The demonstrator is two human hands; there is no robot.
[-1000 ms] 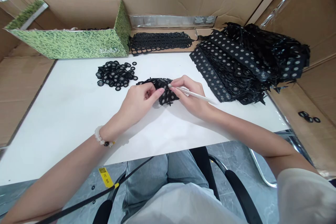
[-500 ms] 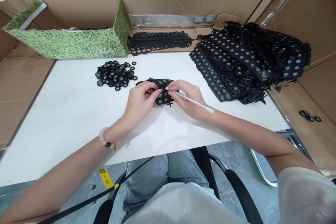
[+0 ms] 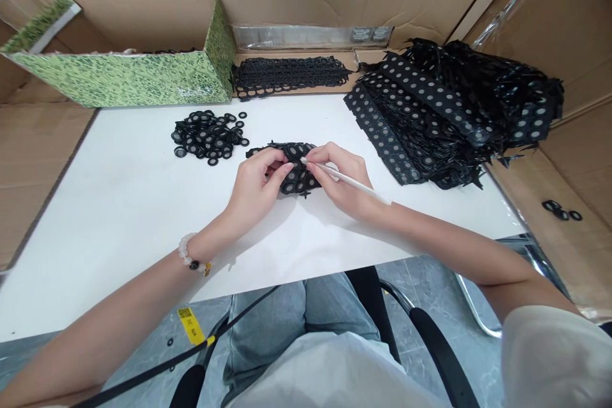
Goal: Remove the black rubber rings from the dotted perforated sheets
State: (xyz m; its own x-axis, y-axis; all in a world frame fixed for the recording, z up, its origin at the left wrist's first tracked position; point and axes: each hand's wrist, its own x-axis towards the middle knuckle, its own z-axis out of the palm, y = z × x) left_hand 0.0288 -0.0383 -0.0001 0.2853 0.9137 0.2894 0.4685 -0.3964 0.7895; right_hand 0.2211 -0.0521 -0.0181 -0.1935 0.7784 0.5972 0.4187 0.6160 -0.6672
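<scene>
Head view looks down on both forearms angled in from the near edge of a white counter, wrists bent, hands meeting near its middle. The left hand, with a pale bead bracelet at the wrist, curls its fingers over a bunched black ring strip, its grip closed on the strip's left part. The right hand pinches a slim white rod between thumb and fingers, and its fingertips press against the strip's right part. The rod's long axis runs from lower right to upper left, its tip at the strip. The strip lies just above the counter's middle, held between the hands, its long axis roughly left to right. A green patterned box stands beyond, with black pieces visible along its inside. Further black ring strips lie on cardboard behind the counter. Loose black rings form a pile to the left of the hands, and a large stack of dotted black strips sits to the right, its strips running diagonally.
</scene>
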